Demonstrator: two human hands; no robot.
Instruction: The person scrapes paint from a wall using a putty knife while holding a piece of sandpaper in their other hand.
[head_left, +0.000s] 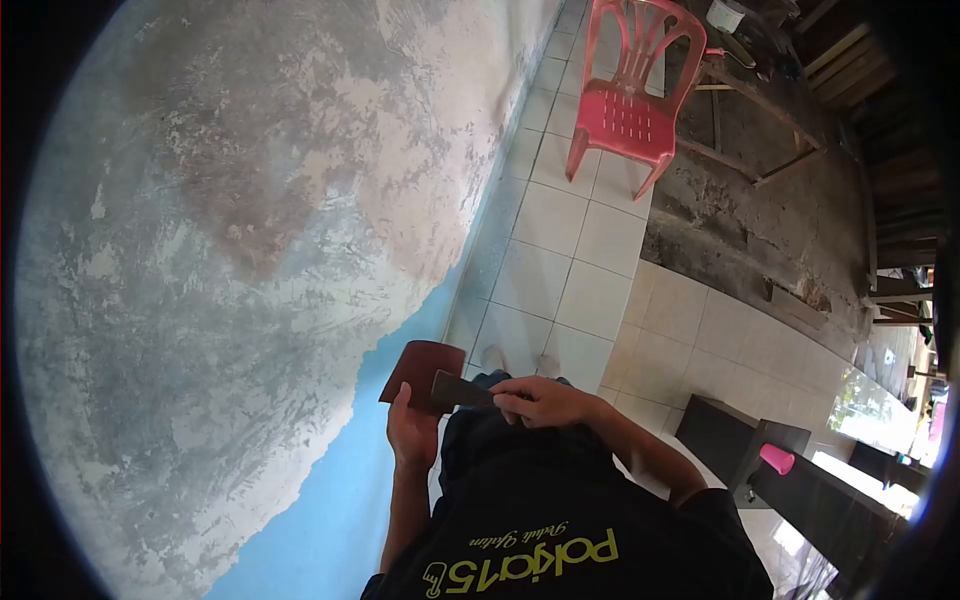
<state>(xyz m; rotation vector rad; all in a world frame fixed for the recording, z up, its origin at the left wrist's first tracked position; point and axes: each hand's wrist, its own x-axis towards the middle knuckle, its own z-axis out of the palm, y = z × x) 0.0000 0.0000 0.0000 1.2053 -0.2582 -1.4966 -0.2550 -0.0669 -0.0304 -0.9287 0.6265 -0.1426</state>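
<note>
My left hand (412,432) grips a reddish-brown sheet of sandpaper (418,366), its thumb over the near edge and the sheet slightly curved. In my right hand (545,402) is a putty knife (462,391), held by its handle end. The knife's broad dark blade points left and overlaps the sandpaper's right side in this view. Both hands are close together in front of my body. Just left of them rises a wall (250,250), mostly scraped to patchy grey and white, with light blue paint (330,500) along its lower part.
A red plastic chair (625,125) stands on the tiled floor (535,265) ahead. To its right lies a rough dark floor area with a wooden frame (755,150). Dark furniture (735,435) with a pink cup (776,459) is at my right.
</note>
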